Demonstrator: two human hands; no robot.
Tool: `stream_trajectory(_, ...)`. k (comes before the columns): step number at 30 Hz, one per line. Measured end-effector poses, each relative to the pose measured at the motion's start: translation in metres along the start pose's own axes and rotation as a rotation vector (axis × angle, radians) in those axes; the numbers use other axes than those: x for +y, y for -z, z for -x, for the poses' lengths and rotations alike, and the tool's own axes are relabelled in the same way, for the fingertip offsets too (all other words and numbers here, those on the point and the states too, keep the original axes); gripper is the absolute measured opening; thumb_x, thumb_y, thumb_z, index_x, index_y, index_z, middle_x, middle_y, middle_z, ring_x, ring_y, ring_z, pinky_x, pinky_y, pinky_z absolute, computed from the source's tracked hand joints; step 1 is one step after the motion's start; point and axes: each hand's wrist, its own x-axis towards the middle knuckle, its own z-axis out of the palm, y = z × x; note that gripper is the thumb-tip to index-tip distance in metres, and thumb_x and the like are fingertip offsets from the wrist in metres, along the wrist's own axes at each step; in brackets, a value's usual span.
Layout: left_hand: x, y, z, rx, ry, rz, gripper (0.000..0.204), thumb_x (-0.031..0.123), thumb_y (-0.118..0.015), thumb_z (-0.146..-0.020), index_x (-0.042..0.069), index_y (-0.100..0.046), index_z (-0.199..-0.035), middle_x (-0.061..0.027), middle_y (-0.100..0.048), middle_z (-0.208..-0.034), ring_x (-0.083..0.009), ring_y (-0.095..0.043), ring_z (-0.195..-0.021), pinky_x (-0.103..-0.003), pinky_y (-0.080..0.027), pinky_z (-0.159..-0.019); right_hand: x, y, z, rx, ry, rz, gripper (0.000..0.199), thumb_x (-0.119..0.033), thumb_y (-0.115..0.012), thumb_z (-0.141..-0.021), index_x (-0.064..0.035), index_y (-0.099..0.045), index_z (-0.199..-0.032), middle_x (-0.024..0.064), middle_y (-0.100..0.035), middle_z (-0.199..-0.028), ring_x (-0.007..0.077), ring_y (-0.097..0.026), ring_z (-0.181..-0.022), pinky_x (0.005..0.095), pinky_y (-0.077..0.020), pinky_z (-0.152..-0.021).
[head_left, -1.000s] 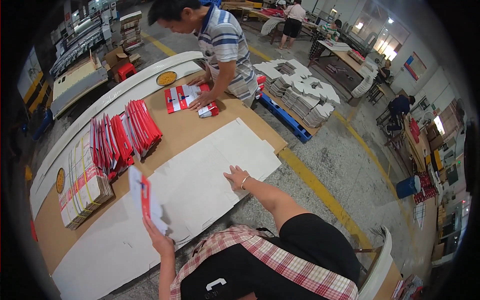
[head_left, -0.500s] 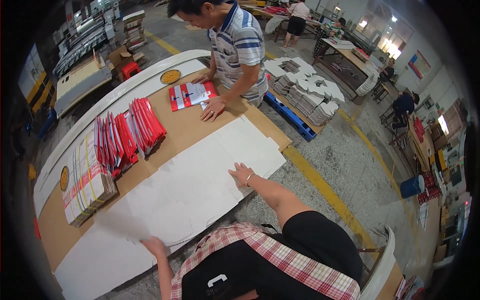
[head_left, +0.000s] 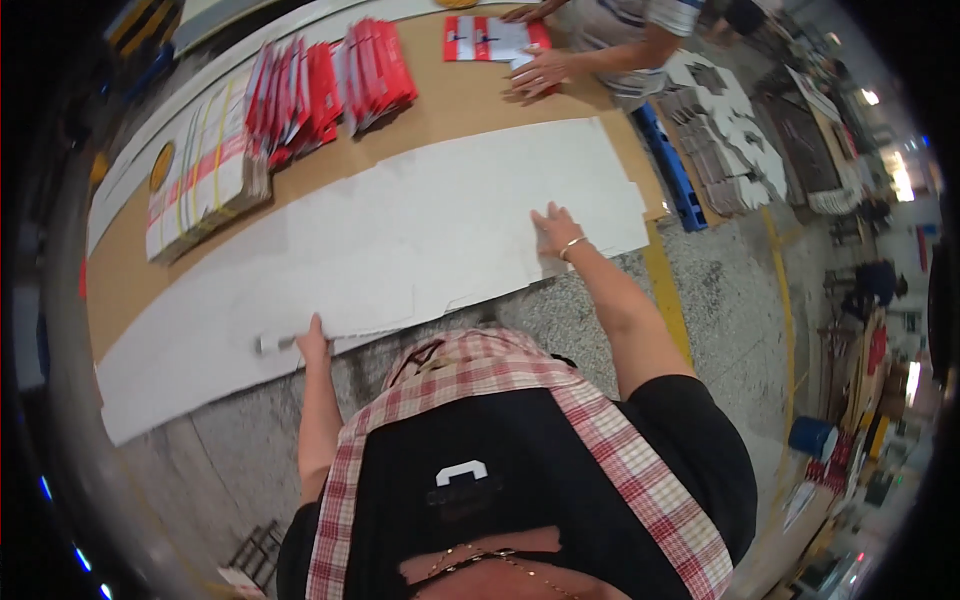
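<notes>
My left hand (head_left: pixel 313 340) pinches the near edge of a large white sheet (head_left: pixel 400 240) that lies flat over the brown cardboard table top (head_left: pixel 470 100). My right hand (head_left: pixel 555 232), with a bracelet on the wrist, rests flat on the sheet's right part, fingers spread. Across the table another person's hands (head_left: pixel 540 72) rest on a flat red and white carton (head_left: pixel 488 38).
Upright rows of red and white flat cartons (head_left: pixel 335 85) and a stack of striped flat cartons (head_left: pixel 200 175) stand on the table's far left. A blue pallet (head_left: pixel 668 165) with grey-white cut sheets (head_left: pixel 725 130) sits to the right. A yellow floor line (head_left: pixel 665 290) runs beside it.
My left hand has lowered from holding up a red and white piece down to the near edge of the white sheet. My view has tipped downward toward the table.
</notes>
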Motion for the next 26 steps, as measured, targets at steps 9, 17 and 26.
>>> stream_trajectory(9, 0.149, -0.091, 0.119, -0.131, -0.835, -0.669, 0.071, -0.011, -0.044, -0.071, 0.004, -0.028, -0.138, -0.0157, -0.036, -0.139, -0.0322, -0.039, -0.126, -0.034, -0.038, -0.098, 0.003, -0.004, 0.008, 0.004, 0.006, 0.015, 0.092, -0.030, -0.078, -0.064, -0.0313, -0.027, -0.140, 0.0180, -0.018, -0.147, 0.0416, -0.026, -0.131, 0.0451, -0.0336, -0.104)
stream_trajectory(17, -0.009, 0.028, 0.013, -0.028, 0.371, 0.582, 0.034, 0.014, -0.063, -0.083, -0.005, -0.055, -0.110, -0.0129, -0.062, -0.105, -0.0287, -0.060, -0.095, -0.035, -0.047, -0.084, -0.003, 0.001, -0.003, 0.027, 0.100, 0.050, 0.087, -0.029, -0.079, -0.063, -0.0234, -0.035, -0.138, 0.0198, -0.030, -0.142, 0.0354, -0.034, -0.128, 0.0431, -0.0353, -0.103)
stream_trajectory(26, -0.019, 0.022, 0.033, 0.052, 0.275, 1.340, 0.060, 0.020, -0.066, -0.082, 0.014, -0.034, -0.133, -0.0085, -0.040, -0.136, -0.0313, -0.039, -0.122, -0.049, -0.033, -0.101, -0.192, 0.021, -0.051, 0.154, 0.643, 0.034, 0.059, -0.030, -0.072, -0.069, -0.0198, -0.053, -0.124, 0.0184, -0.045, -0.132, 0.0325, -0.043, -0.122, 0.0458, -0.0405, -0.096)
